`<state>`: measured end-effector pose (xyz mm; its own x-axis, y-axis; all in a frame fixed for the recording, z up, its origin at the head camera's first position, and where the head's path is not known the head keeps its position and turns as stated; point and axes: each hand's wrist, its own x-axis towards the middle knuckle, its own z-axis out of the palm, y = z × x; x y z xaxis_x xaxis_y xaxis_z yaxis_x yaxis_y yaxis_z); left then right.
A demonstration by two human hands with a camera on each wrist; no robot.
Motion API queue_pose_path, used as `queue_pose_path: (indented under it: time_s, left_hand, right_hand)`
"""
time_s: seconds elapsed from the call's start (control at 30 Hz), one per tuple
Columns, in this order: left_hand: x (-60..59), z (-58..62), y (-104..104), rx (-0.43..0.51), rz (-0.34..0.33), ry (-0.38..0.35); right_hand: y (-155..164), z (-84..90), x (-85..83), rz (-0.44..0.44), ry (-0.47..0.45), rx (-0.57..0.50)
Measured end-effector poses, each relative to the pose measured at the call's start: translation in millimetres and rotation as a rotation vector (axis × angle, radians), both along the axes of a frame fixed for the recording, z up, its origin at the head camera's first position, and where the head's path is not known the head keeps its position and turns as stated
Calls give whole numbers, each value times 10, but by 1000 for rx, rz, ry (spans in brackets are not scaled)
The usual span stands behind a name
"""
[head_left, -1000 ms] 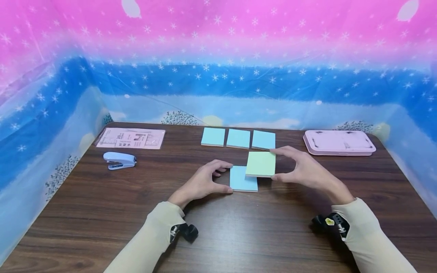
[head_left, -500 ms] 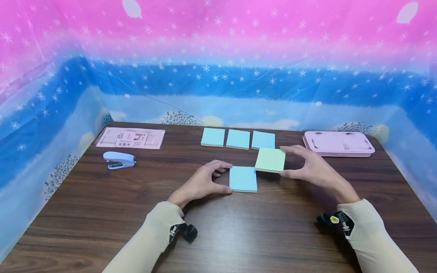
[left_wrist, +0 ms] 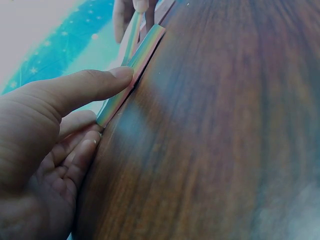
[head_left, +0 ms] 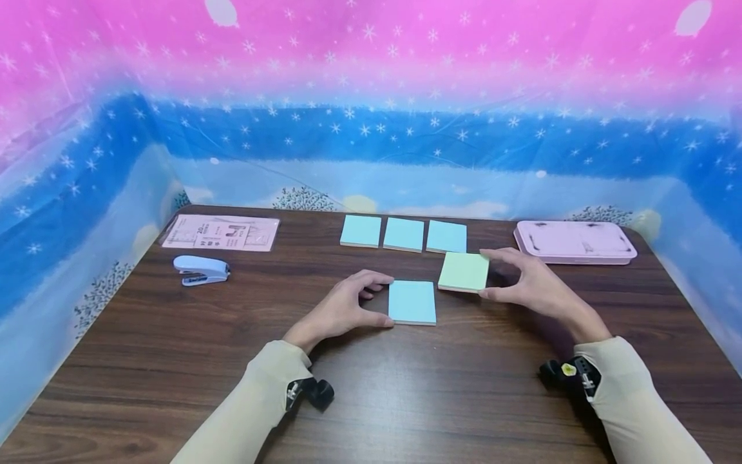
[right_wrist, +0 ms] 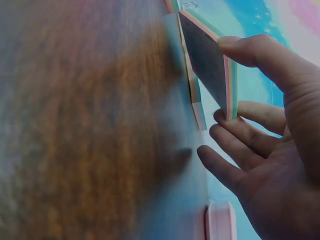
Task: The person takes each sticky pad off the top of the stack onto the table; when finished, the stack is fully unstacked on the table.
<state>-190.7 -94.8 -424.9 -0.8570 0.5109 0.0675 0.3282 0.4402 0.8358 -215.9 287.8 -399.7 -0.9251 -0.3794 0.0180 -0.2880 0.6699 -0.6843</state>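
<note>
This looked like a makeshift recording booth set up for desk work rather than a lived-in room. A dark wood-grain table was walled on three sides by a plastic backdrop printed with snowflakes, pink at the top of the frame and blue below. Stationery lay on it: a stapler at the left, sticky-note pads at centre, a pink case at the right.

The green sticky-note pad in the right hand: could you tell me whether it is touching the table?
Apart. The right wrist view shows the green sticky-note pad pinched and tilted above the table.
</note>
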Motion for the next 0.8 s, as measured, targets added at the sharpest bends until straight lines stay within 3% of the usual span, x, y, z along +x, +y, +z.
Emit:
queue_pose_path:
  time_s: [0.8]
  left_hand:
    - [-9,-11,9,-2,-2,6]
  right_hand:
    - [39,-97,-67,44,-42,5]
